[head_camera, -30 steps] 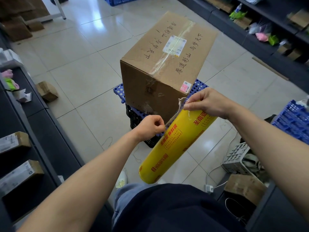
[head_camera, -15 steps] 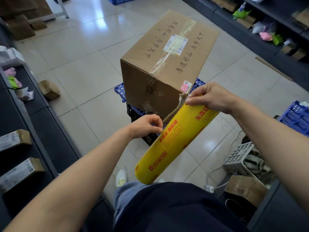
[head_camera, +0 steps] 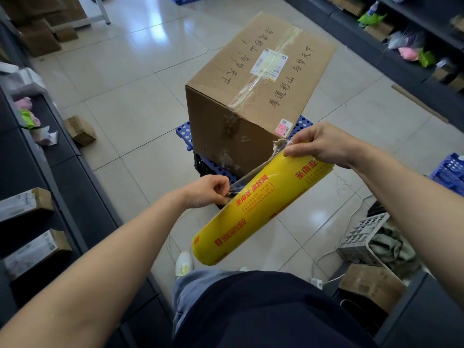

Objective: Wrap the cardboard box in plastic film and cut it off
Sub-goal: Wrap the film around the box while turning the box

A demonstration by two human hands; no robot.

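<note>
A large brown cardboard box point(head_camera: 253, 96) with tape and handwriting on its top stands on stacked blue and black crates point(head_camera: 185, 131). In front of it I hold a thick yellow roll of plastic film point(head_camera: 261, 207), tilted with its near end low. My right hand point(head_camera: 321, 144) pinches the loose film edge at the roll's far upper end. My left hand point(head_camera: 208, 192) pinches the same edge near the middle of the roll. A narrow strip of clear film point(head_camera: 253, 174) is lifted between the two hands. No film is on the box.
Dark shelving runs along the left with small boxes point(head_camera: 25, 204) and along the right with packets point(head_camera: 406, 52). A small carton point(head_camera: 80, 130) lies on the tiled floor at left. A white basket point(head_camera: 364, 234), cable and blue crate point(head_camera: 449, 169) sit at right.
Both hands have kept pinching the film edge. The right hand with the roll's far end rose slightly, the left hand slid a little along the roll, and the lifted strip is a bit longer.
</note>
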